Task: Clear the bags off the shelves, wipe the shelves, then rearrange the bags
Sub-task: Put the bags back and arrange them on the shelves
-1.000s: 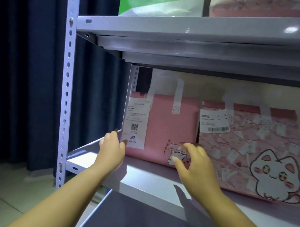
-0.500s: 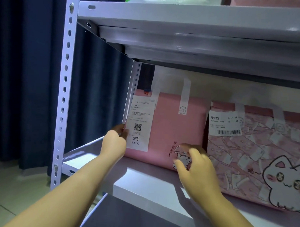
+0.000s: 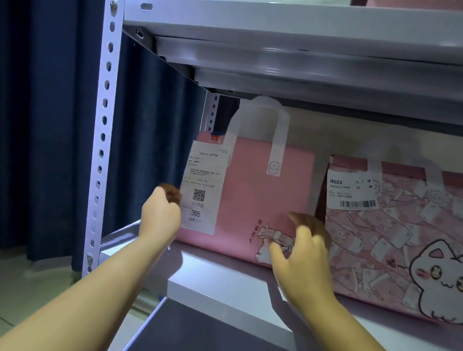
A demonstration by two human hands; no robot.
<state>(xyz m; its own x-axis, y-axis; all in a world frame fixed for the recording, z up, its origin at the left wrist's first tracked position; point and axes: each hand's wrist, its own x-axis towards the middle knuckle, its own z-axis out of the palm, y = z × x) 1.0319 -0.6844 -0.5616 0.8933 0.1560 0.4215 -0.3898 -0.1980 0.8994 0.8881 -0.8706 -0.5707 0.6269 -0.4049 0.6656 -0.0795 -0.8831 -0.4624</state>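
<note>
White metal shelf board (image 3: pixel 221 288). My left hand (image 3: pixel 159 217): loose a second ago, now clenched on the plain pink tote bag (image 3: pixel 251 191), left edge. My right hand (image 3: pixel 301 256): curled at its lower right, grasp unclear. Bag upright at shelf back.

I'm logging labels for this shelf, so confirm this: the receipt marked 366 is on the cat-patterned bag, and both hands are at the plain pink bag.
One detail is wrong. The head view shows the receipt marked 366 on the plain pink bag; the cat-patterned bag carries the J8022 label. The left hand and right hand are both at the plain pink bag.
</note>
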